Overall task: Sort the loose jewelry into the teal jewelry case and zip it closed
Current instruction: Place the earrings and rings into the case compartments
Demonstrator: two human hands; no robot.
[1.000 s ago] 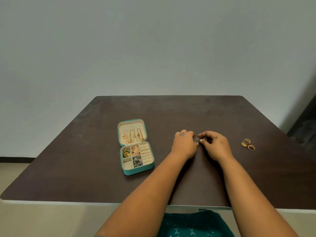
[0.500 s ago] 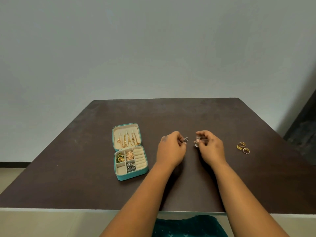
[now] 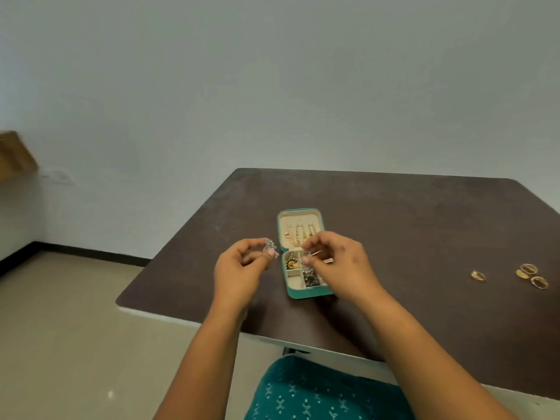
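Teal and open, the jewelry case [image 3: 306,291] lies flat on the dark desk [image 3: 409,213] near its left edge, lid tipped back toward the far side. Gold pieces hang against the cream lining of the lid, and the lower tray already holds several items: a green-and-gold piece in the upper left compartment and a cluster of dark silvery pieces in the lower middle one. The lower left compartment looks unfilled, and the ring rolls on the right are hidden behind the person's wrist.

The left hand [image 3: 239,268] hovers just left of the case, above the desk, thumb and forefinger pinching a silver filigree earring [image 3: 270,246]. The right hand [image 3: 336,262] is raised over the tray with its fingers curled in; something small and pale appears pinched at its fingertips, though it is too blurred to name.

Well apart, near the right edge of the desk, loose jewelry remains: one gold ring [image 3: 478,275] by itself and a cluster of three gold rings [image 3: 530,274] just beyond it.

By this showing, the sorting is well advanced but not finished. The silver pieces in hand look due for a compartment now, the gold rings have yet to be collected, and after that the lid must be folded down and the zip run round. The case is wide open, so the closing has not begun.
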